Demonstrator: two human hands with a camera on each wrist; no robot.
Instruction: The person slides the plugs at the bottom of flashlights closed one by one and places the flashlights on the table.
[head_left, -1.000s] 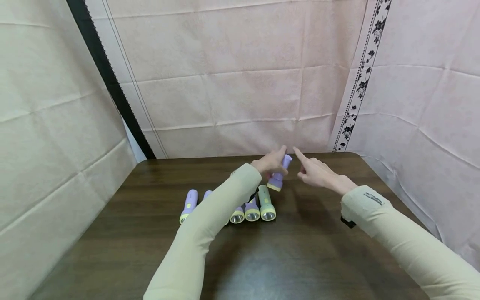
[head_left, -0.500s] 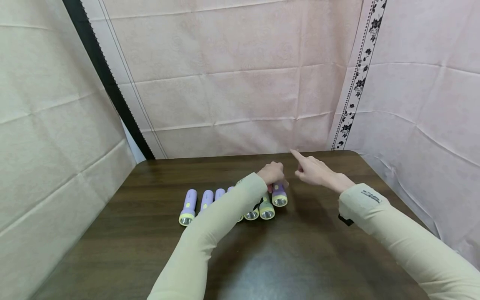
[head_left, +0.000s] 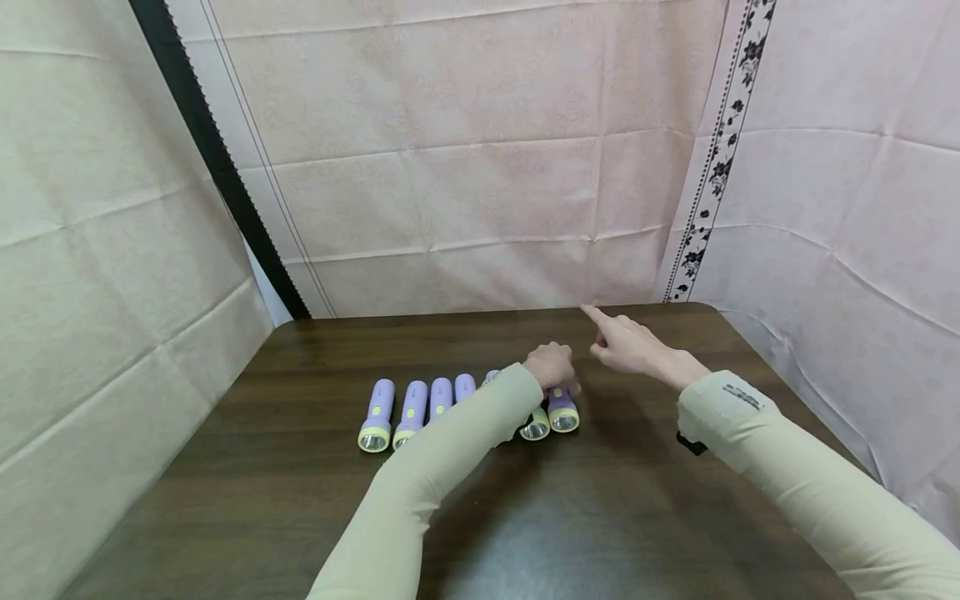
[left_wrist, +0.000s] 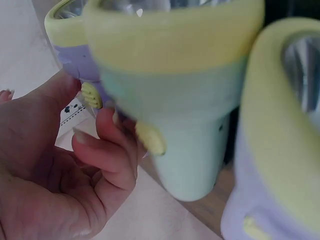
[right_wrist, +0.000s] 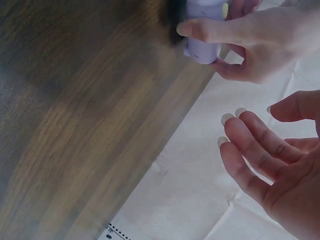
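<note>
At the right end of a row of flashlights, my left hand [head_left: 551, 364] grips a purple flashlight [head_left: 559, 400] with a yellow rim, its lens facing the near side. The right wrist view shows the thumb laid along this purple flashlight [right_wrist: 204, 50] and fingers on its other side. Just left of it stands a mint-green flashlight [left_wrist: 185, 95], large in the left wrist view; my curled fingers are close beside it. My right hand [head_left: 632, 343] hovers to the right, holding nothing, its fingers loosely bent and the index finger extended.
Several more purple flashlights [head_left: 379, 408] continue the row leftward, partly hidden behind the left sleeve [head_left: 442, 458]. All lie on a dark wooden table [head_left: 247, 483]. Pale cloth [head_left: 480, 192] hangs behind the table's back edge and on both sides.
My left hand has brought the purple flashlight from above the row's back right down beside the green one, then nearer to the front. The right hand has stayed almost in place.
</note>
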